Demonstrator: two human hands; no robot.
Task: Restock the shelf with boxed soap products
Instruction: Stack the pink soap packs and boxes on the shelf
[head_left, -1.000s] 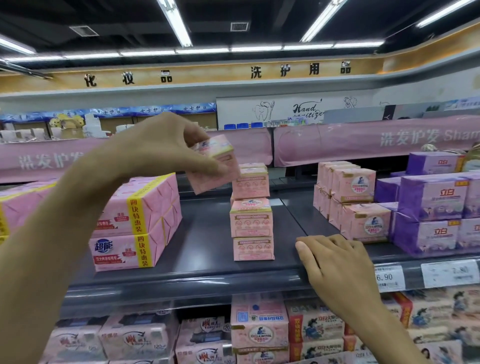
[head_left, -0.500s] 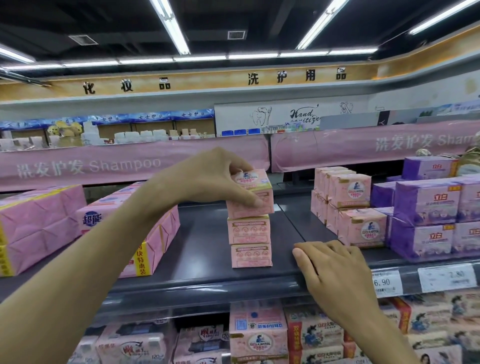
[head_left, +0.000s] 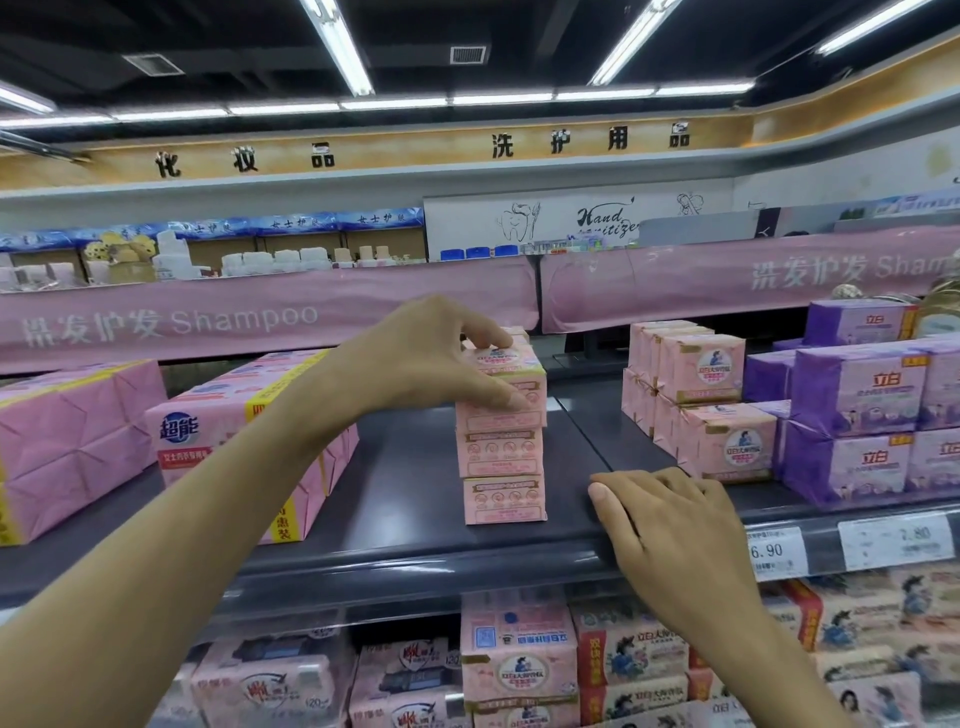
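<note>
Across the middle of the frame, a dark grey metal shelf (head_left: 415, 499) holding large pink paper-wrapped multipacks (head_left: 78, 441) at left, pale pink boxed soaps (head_left: 722, 447) and purple wrapped packs (head_left: 857, 426) at right. At centre, a stack of small pink cardboard soap boxes (head_left: 503, 467), topmost box (head_left: 511, 374) clamped between thumb and fingertips of the left hand (head_left: 421, 358). Lower right, right hand (head_left: 670, 525) flat on the shelf's front edge, fingers loosely together, gripping nothing.

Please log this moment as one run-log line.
left hand: gripping top soap box on stack | right hand: flat on shelf edge
</note>
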